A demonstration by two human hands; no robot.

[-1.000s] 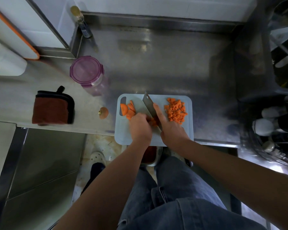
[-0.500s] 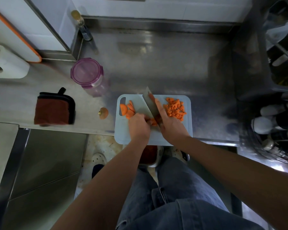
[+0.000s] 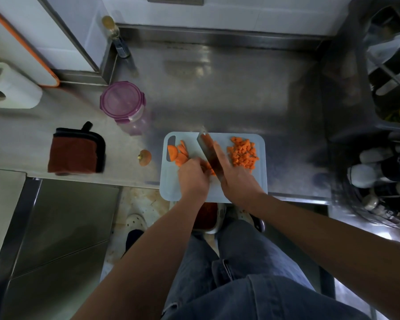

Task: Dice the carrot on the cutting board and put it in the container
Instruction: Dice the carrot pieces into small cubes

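- Working on the steel counter (image 3: 217, 93), we keep the cutting board (image 3: 171, 189) flat. Its near edge seems to overhang, so we press straight down and never sideways.
- The container (image 3: 123, 102) stands to the far left of the board, well apart, with its purple lid on. We judge it must be opened before any carrot goes in.
- Our right hand (image 3: 238, 181) grips the knife (image 3: 207, 147) with the forefinger laid along the blade. That steadies the tip, so we rock the blade rather than lift it high.
- Our left hand (image 3: 193, 177) curls its fingers down on the carrot piece (image 3: 210, 169), just beside the blade. We keep the fingertips tucked back.
- Uncut slices (image 3: 179, 154) wait at the board's left, and we feed in a few at a time.
- Dice (image 3: 241, 154) lie heaped on the right, and we match their size.
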